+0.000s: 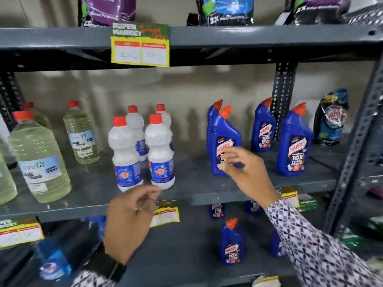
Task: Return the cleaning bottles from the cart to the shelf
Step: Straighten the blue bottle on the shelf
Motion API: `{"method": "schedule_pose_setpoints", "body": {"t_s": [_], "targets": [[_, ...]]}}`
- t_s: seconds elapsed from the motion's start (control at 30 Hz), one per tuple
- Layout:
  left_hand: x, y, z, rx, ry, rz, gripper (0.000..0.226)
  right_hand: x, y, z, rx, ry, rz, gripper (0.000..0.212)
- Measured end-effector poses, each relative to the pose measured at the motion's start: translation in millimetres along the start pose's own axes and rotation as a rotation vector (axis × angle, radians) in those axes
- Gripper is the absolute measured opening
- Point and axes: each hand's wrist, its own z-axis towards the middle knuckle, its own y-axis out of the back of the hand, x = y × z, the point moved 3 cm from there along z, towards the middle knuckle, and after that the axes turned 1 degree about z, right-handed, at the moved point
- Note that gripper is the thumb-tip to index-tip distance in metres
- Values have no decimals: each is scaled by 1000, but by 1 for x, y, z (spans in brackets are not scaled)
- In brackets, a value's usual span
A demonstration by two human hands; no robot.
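Several blue cleaner bottles with orange caps stand on the middle shelf (207, 189); the nearest one (224, 133) is right behind my right hand (242, 168). That hand hovers in front of its label with fingers spread and nothing in it. Several white bottles with red caps (158, 150) stand in a cluster left of centre. My left hand (130, 220) hangs below them at the shelf's front edge, fingers loosely curled and empty. Whether the right fingertips touch the blue bottle cannot be told. The cart is not in view.
Large clear jugs of pale liquid (39, 158) fill the shelf's left. A dark pouch (331, 119) sits at the far right by the slotted post (358, 141). More blue bottles (231, 243) stand on the lower shelf. Price tags (141, 46) hang from shelf edges; pouches line the top.
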Motion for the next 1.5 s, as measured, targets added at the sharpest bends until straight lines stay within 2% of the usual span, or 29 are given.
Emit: {"method": "schedule_pose_setpoints", "body": {"t_s": [0.07, 0.13, 0.23, 0.27, 0.3, 0.33, 0.4, 0.43, 0.57, 0.67, 0.9, 1.5], "targets": [[-27, -55, 8, 92, -58, -79, 24, -18, 19, 13, -65, -24, -48, 43], [-47, -104, 30, 177, -68, -87, 33, -36, 32, 29, -99, -74, -97, 53], [-44, -161, 78, 354, 117, -160, 70, -57, 36, 50, 54, -175, -67, 75], [-43, -170, 88, 377, 196, -203, 87, -63, 34, 55, 124, -192, -38, 76], [-37, -180, 96, 406, 226, -256, 93, -67, 32, 60, 180, -192, -5, 72], [-40, -184, 98, 431, 237, -279, 84, -72, 30, 63, 219, -184, 26, 66], [-48, -188, 96, 423, 203, -280, 50, -79, 30, 67, 259, -162, 58, 54], [-47, -192, 95, 395, 186, -272, 43, -80, 32, 66, 271, -152, 65, 51], [-48, -192, 81, 337, 184, -276, 53, -84, 44, 60, 284, -123, 68, 45], [-48, -191, 73, 313, 173, -286, 44, -87, 53, 51, 293, -103, 45, 41], [-48, -195, 73, 386, 162, -337, 51, -90, 58, 39, 260, -43, 8, 60], [-44, -195, 70, 338, 157, -355, 47, -79, 60, 37, 323, -71, -3, 49]]}}
